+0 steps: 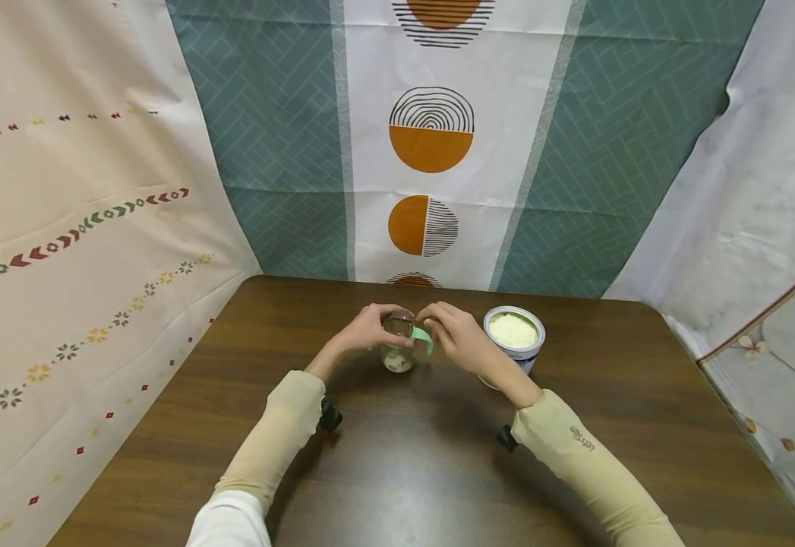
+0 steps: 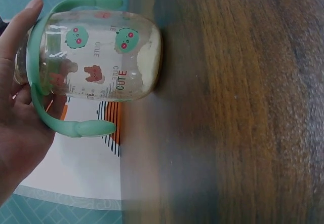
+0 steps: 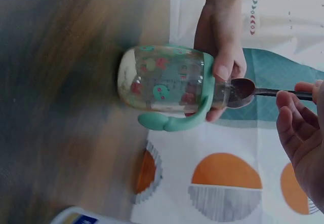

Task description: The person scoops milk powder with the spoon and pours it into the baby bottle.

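A clear baby bottle point(image 2: 101, 57) with a green two-handled collar point(image 3: 207, 84) and printed cartoon faces stands upright on the table. Pale powder point(image 2: 148, 62) lies in its bottom. My left hand point(image 1: 367, 328) grips the bottle around its neck, thumb on one side and fingers on the other. In my right hand point(image 1: 457, 336), a dark spoon point(image 3: 273, 92) is pinched by its handle. The spoon's bowl is at the bottle's open mouth in the right wrist view; whether powder is on it I cannot tell.
Right of the bottle stands an open tin point(image 1: 520, 355) of pale powder, partly behind my right wrist. The brown wooden table point(image 1: 397, 471) meets a patterned cloth point(image 1: 288, 152) at its back edge. More cloth hangs at both sides.
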The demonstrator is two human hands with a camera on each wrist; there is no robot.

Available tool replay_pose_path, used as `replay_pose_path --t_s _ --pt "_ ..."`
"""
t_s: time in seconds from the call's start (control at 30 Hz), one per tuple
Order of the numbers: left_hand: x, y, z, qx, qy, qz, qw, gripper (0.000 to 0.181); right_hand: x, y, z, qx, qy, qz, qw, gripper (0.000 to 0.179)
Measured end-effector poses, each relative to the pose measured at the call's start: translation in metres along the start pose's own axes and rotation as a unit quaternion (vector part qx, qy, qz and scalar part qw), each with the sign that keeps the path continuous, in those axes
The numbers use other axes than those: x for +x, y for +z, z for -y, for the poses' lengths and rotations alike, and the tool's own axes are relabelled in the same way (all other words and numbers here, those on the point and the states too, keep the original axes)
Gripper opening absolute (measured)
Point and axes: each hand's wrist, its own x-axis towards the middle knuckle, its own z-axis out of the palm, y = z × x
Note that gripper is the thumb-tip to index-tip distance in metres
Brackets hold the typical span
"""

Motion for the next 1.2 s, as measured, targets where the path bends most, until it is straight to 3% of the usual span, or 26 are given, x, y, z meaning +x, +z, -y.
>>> replay_pose_path --t_s 0.2,0.37,0.47,0.57,0.9,1.0,1.2 --pt "0.002 0.001 -0.001 0.0 -0.002 -0.005 1.0 0.052 -0.002 0.001 -0.007 0.061 0.064 -0.029 0.9957 0.017" --pt "0.003 0.001 -0.002 -0.001 -0.007 -0.005 1.0 0.053 0.002 -0.009 0.009 0.127 0.137 -0.067 0.9801 0.022" --pt "0.004 0.001 -0.002 -0.003 -0.005 -0.004 1.0 0.055 0.005 -0.017 0.021 0.18 0.192 -0.077 0.9616 0.025" --pt "0.004 0.001 -0.002 -0.003 -0.003 -0.004 1.0 0.057 0.005 -0.016 0.014 0.237 0.227 -0.093 0.94 0.029" --pt "0.006 0.0 -0.008 0.021 -0.008 -0.012 0.9997 0.061 0.003 -0.003 -0.019 0.359 0.3 -0.162 0.8687 0.032" --pt "0.009 0.001 -0.01 0.036 -0.008 -0.009 0.9993 0.061 0.003 -0.004 -0.022 0.379 0.318 -0.175 0.8514 0.032" --pt "0.012 0.0 -0.015 0.058 -0.006 -0.014 0.9982 0.064 0.003 -0.009 -0.024 0.436 0.358 -0.193 0.8028 0.033"
